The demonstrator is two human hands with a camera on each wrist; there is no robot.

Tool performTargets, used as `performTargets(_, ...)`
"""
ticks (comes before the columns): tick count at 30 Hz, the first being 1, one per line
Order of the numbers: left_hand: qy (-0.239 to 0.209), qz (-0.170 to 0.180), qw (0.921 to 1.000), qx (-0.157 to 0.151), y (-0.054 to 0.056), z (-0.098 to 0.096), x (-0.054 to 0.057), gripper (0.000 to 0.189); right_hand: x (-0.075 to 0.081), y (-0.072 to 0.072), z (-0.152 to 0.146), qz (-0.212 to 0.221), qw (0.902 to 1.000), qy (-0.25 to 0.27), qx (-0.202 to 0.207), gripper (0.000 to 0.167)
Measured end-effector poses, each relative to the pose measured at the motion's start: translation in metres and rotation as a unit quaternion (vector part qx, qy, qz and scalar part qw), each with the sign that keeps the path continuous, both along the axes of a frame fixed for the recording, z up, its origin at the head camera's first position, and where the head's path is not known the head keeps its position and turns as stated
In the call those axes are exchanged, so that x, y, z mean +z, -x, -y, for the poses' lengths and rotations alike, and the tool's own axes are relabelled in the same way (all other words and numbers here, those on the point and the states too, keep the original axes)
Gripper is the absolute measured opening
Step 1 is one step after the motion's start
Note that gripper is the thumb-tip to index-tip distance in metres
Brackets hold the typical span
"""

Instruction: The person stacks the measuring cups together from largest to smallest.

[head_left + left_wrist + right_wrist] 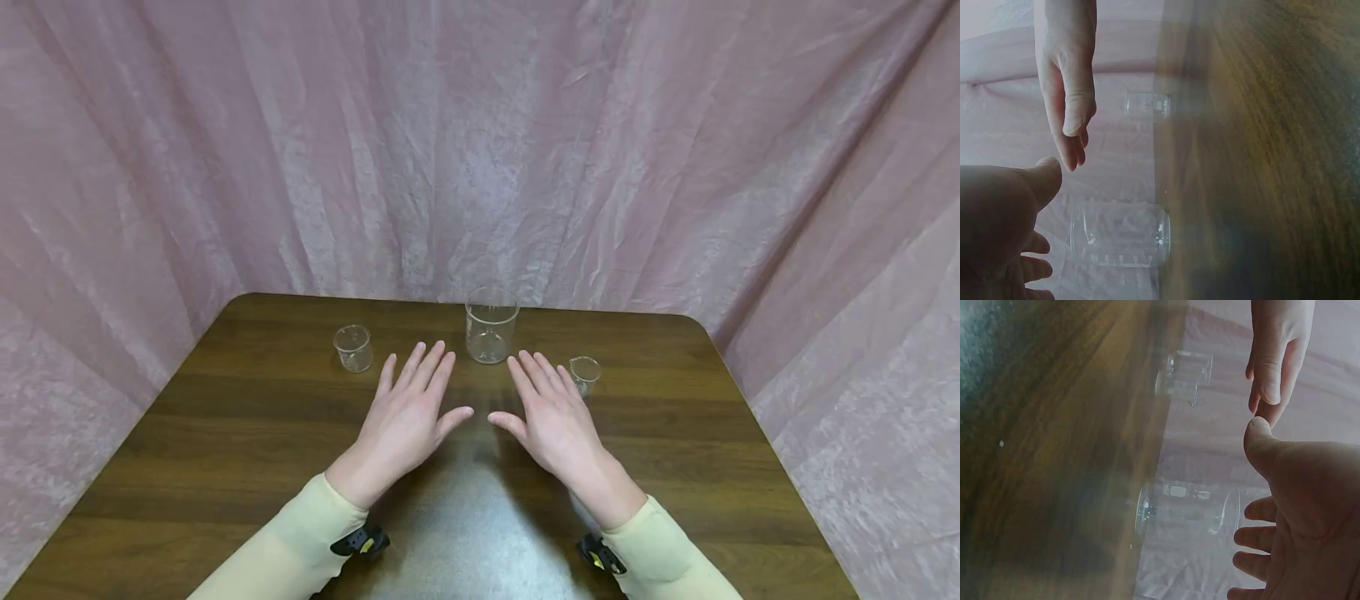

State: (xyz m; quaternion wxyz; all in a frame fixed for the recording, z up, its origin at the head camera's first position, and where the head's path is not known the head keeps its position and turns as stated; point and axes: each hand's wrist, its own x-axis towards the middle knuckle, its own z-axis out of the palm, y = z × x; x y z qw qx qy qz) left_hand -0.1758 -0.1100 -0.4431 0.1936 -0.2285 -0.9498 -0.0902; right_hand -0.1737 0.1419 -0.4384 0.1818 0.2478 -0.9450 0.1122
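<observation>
Both hands hover over the table, palms down with fingers straight and thumbs pointing toward each other. The left hand (402,421) holds nothing; its nearest glass is a small clear beaker (354,352) standing beyond its fingers to the left. Nothing is in the right hand (555,421) either, and its fingers partly cover another small beaker (586,371) with a pouring spout. Between and beyond the fingertips stands a large clear beaker (491,343), upright, with printed marks on its side. The wrist views show this large beaker (1122,234) below the thumbs, apart from both hands.
The brown wooden table (247,450) has rounded far corners. Pink crushed-velvet curtains (480,150) hang close behind its far edge and along both sides. A black strap device (361,542) sits under each pale sleeve.
</observation>
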Motion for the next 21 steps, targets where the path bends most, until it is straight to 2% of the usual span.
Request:
performTargets(6, -0.002, -0.014, 0.9999, -0.002, 0.004, 0.000, 0.002, 0.083, 0.002, 0.007, 0.000, -0.005, 0.9999, -0.008, -0.006, 0.088)
performTargets(13, -0.004, 0.000, 1.0000, -0.002, 0.005, 0.000, 0.004, 0.084, 0.006, 0.012, 0.002, 0.007, 0.9997, -0.018, -0.017, 0.088)
performTargets(21, -0.007, 0.001, 1.0000, 0.000, 0.007, 0.001, 0.006, 0.084, 0.010, 0.018, 0.006, 0.000, 0.9998, -0.009, -0.020, 0.088)
